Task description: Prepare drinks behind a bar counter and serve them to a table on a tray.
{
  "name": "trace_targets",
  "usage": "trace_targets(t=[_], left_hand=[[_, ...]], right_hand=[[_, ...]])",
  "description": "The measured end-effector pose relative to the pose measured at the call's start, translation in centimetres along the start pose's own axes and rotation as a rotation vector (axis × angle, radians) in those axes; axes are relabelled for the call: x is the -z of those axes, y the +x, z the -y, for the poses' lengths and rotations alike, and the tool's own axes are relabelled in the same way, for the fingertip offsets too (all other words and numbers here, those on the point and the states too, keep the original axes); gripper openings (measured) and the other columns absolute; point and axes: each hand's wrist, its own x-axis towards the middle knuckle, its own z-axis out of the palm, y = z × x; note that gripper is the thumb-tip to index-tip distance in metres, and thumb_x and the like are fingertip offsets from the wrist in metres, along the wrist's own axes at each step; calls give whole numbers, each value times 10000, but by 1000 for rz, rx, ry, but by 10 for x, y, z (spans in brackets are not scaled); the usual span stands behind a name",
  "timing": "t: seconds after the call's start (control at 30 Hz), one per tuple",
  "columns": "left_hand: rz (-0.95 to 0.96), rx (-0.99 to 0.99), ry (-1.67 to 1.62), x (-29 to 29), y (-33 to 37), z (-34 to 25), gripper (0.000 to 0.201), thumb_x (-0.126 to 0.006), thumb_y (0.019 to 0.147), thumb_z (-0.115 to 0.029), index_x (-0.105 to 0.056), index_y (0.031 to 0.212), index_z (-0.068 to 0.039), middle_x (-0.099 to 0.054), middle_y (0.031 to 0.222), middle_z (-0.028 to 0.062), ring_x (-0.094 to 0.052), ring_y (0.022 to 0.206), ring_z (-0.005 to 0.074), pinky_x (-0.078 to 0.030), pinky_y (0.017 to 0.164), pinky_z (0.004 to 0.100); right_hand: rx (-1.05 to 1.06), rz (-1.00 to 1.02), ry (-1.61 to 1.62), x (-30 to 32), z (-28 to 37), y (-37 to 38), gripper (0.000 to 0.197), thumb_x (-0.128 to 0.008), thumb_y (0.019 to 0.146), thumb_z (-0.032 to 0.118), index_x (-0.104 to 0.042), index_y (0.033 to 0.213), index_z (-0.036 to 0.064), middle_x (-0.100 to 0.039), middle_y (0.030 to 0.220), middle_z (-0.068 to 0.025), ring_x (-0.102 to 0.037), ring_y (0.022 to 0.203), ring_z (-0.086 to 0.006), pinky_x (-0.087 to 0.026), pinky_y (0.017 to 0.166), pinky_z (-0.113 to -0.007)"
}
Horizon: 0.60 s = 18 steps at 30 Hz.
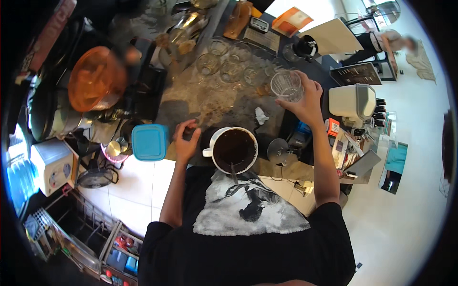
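Observation:
My right hand (305, 102) is raised over the right side of the counter, its fingers wrapped round a clear drinking glass (286, 86). My left hand (186, 140) hovers just left of the big white mug, with thumb and fingers curved apart and nothing seen between them. Dark brown liquid or grounds, probably coffee, fill much of that white mug (207, 152), which stands at the counter's near edge in front of my chest. A thin handle (234, 171) sticks out of it toward me. Several more clear glasses (231, 70) stand in a group farther back.
A blue-lidded container (149, 142) sits left of my left hand. Crumpled white paper (260, 116) lies on the stained counter (186, 107). Right of the mug is a dark round object (278, 151). An orange bowl (97, 78) is at far left; another person (381, 43) is far right.

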Motion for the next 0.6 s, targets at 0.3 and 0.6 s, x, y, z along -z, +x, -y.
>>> trace_targets(t=[0.3, 0.6], left_hand=[[-137, 2, 42, -5, -12, -7, 159, -731, 951, -135, -743, 1093, -65, -672, 880, 49, -598, 747, 140, -487, 692, 289], [-72, 38, 33, 1, -26, -17, 158, -710, 932, -93, -732, 1078, -39, -730, 951, 103, -673, 886, 247, -516, 804, 356]], right_hand=[[364, 177, 337, -62, 103, 64, 917, -925, 644, 355, -514, 1419, 89, -595, 1353, -126, -522, 1283, -297, -340, 1104, -437], [767, 531, 177, -146, 159, 100, 921, -879, 651, 267, -440, 1435, 66, -520, 1357, -153, -519, 1285, -340, -348, 1074, -465]])
